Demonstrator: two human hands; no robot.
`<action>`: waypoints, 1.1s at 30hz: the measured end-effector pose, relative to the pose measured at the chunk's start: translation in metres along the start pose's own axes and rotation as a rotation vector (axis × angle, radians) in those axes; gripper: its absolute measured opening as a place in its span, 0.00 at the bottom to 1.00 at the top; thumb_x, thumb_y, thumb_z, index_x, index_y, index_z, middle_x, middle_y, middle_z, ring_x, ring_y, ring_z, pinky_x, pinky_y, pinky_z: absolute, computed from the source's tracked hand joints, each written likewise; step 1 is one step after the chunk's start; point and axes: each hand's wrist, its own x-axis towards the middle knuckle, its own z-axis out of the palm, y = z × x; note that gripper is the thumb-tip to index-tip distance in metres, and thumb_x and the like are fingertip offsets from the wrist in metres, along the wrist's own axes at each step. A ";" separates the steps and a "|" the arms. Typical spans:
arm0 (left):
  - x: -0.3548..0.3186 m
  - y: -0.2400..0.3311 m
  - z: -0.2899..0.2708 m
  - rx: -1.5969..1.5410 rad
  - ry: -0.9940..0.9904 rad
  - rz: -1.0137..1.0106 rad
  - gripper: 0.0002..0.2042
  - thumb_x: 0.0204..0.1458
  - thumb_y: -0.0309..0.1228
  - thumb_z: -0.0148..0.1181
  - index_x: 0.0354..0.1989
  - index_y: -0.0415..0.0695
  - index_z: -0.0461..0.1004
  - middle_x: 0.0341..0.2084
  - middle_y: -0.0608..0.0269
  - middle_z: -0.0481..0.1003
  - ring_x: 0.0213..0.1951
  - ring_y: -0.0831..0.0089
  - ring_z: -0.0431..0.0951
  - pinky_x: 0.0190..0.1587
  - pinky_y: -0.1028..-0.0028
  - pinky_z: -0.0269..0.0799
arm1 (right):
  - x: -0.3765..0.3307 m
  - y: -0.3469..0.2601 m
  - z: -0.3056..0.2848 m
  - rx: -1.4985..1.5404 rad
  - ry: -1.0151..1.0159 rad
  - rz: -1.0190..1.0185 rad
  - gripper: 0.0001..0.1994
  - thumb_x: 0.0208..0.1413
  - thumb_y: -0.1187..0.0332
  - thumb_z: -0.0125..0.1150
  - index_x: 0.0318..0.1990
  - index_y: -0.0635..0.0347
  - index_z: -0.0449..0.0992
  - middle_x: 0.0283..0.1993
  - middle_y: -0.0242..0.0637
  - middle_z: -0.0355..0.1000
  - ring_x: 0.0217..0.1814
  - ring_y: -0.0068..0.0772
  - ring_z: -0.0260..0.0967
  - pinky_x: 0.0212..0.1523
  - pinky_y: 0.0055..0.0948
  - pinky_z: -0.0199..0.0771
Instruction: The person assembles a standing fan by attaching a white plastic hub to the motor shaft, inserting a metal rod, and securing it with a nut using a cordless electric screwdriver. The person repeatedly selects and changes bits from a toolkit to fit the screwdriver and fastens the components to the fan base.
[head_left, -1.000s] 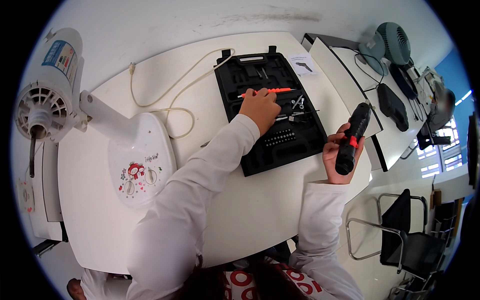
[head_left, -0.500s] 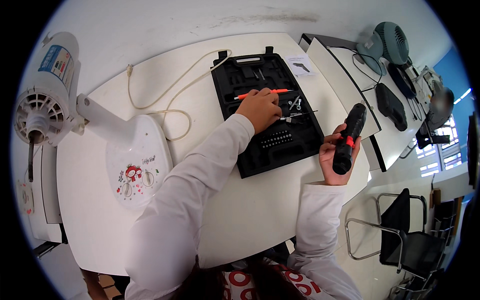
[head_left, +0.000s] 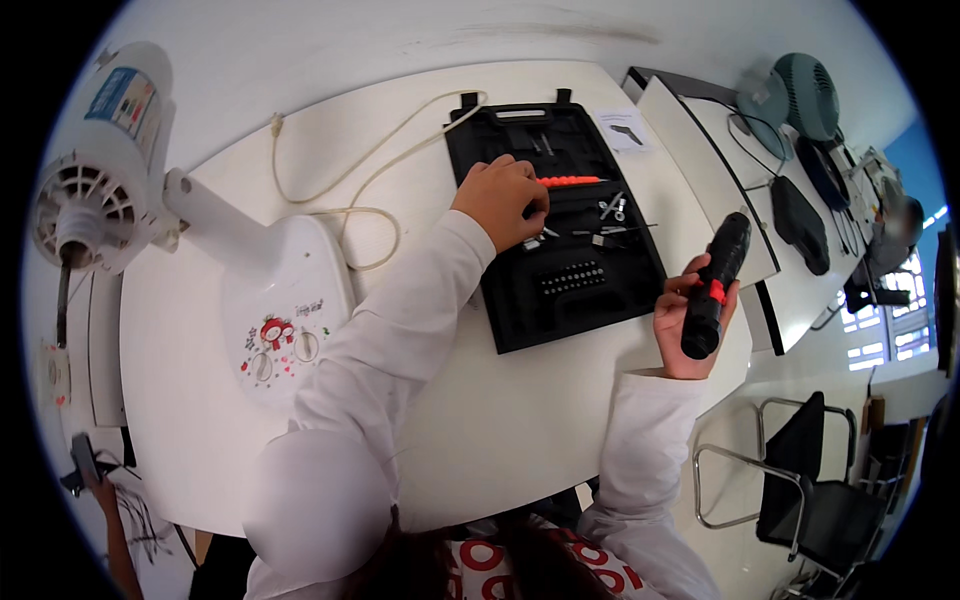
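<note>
My right hand [head_left: 683, 318] is wrapped round a black cordless screwdriver [head_left: 735, 245] with a red part, raised beside the tool case. The black tool case [head_left: 590, 326] lies spread on the white table, with several bits [head_left: 573, 278] in rows, an orange rod-like tool [head_left: 572, 182] and small metal pieces [head_left: 612, 205] in it. Above the left part of the case hovers my left hand [head_left: 502, 200], its fingers curled together; whatever they may hold is hidden. Just under its fingertips lie small shiny pieces.
A white fan base [head_left: 285, 310] and motor [head_left: 85, 215] lie at the left, with a cream cord [head_left: 345, 190] behind. A leaflet [head_left: 622, 130] lies past the case. At the right are a green-grey fan [head_left: 805, 95] and a black chair [head_left: 820, 490]. Another person's hand [head_left: 100, 488] shows lower left.
My left hand has shifted left over the case, uncovering the cable and metal pieces at its right. The right hand still holds the screwdriver. The whole view has shifted slightly.
</note>
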 end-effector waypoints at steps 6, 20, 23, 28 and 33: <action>-0.006 -0.008 -0.004 -0.085 0.070 -0.015 0.04 0.41 0.34 0.64 0.26 0.53 0.80 0.31 0.70 0.71 0.40 0.71 0.68 0.43 0.70 0.64 | 0.003 -0.001 0.000 -0.012 0.001 0.028 0.21 0.58 0.56 0.54 0.55 0.55 0.64 0.52 0.32 0.68 0.44 0.32 0.67 0.37 0.27 0.69; 0.033 0.038 0.093 0.437 -0.071 0.110 0.12 0.48 0.41 0.55 0.37 0.54 0.80 0.47 0.58 0.74 0.54 0.54 0.63 0.54 0.41 0.50 | 0.013 -0.034 -0.050 0.190 -0.203 0.287 0.23 0.53 0.57 0.60 0.55 0.55 0.67 0.48 0.41 0.69 0.41 0.39 0.64 0.35 0.40 0.68; 0.035 0.041 0.089 0.520 -0.047 0.194 0.12 0.50 0.39 0.53 0.39 0.53 0.80 0.48 0.57 0.73 0.56 0.52 0.62 0.56 0.40 0.48 | 0.004 -0.024 -0.025 -0.023 -0.081 0.223 0.23 0.52 0.60 0.62 0.55 0.57 0.67 0.46 0.40 0.68 0.42 0.41 0.62 0.37 0.38 0.65; 0.029 0.032 0.083 0.533 -0.088 0.238 0.11 0.51 0.37 0.52 0.40 0.55 0.80 0.45 0.61 0.75 0.54 0.57 0.65 0.57 0.45 0.50 | 0.008 -0.007 -0.012 -0.004 -0.053 0.193 0.22 0.53 0.61 0.61 0.54 0.57 0.67 0.48 0.39 0.68 0.43 0.40 0.61 0.41 0.37 0.63; 0.014 0.032 0.031 0.165 -0.007 0.090 0.06 0.44 0.31 0.60 0.30 0.46 0.74 0.31 0.62 0.76 0.43 0.64 0.73 0.51 0.57 0.63 | 0.008 -0.008 -0.008 -0.014 -0.060 0.179 0.22 0.54 0.62 0.60 0.55 0.58 0.66 0.48 0.39 0.68 0.43 0.38 0.62 0.43 0.39 0.63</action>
